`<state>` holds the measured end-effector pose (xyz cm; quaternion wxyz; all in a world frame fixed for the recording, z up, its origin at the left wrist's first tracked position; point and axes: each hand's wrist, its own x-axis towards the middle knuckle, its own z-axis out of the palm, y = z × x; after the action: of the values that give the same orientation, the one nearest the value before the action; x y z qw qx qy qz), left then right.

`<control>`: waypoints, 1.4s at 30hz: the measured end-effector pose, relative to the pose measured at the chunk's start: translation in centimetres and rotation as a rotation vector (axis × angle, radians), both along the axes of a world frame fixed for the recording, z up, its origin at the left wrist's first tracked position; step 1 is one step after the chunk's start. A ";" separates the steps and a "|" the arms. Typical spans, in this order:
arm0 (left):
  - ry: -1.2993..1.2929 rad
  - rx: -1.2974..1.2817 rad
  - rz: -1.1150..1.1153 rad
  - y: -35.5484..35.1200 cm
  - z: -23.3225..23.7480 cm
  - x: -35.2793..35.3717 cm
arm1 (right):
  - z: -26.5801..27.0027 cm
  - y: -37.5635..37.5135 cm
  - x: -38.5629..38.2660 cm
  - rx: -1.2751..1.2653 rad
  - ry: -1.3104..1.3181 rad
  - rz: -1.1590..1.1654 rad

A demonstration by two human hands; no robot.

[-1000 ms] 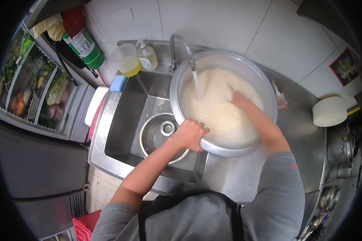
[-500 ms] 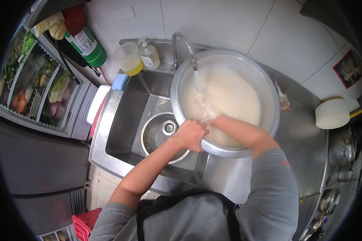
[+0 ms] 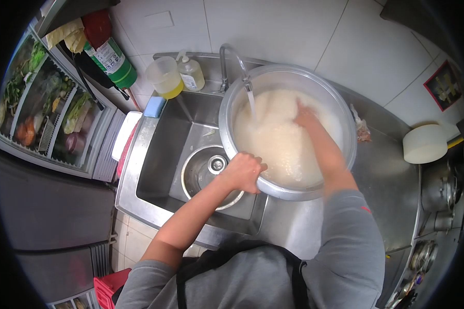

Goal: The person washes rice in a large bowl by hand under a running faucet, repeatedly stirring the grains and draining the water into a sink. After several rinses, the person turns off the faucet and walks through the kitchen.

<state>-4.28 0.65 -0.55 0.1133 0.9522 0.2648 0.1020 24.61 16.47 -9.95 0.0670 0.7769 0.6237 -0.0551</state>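
Rice-washing is in hand. At centre frame the left hand (image 3: 244, 172) grips the near rim of the steel bowl (image 3: 288, 68), which overhangs the sink (image 3: 160, 154). The right hand (image 3: 305, 116) is sunk in the rice (image 3: 283, 149) beside the running faucet (image 3: 234, 56), and whether it is open or closed cannot be told. Stirring calls for a firm rim hold.

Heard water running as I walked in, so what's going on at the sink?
A person stands at the sink, with a big metal bowl of rice and cloudy water under the running tap. The left hand grips the bowl's near rim; the right hand is sunk into the rice at the far side, apparently rinsing it.
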 end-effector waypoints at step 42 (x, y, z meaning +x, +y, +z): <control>-0.002 0.010 -0.012 0.0 0.0 0.4 | -5.1 -10.1 -2.9 -0.581 0.154 0.460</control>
<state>-3.85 0.62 -0.59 0.1093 0.9542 0.2587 0.1036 21.71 6.34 -15.01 0.2480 0.5586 0.7435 -0.2716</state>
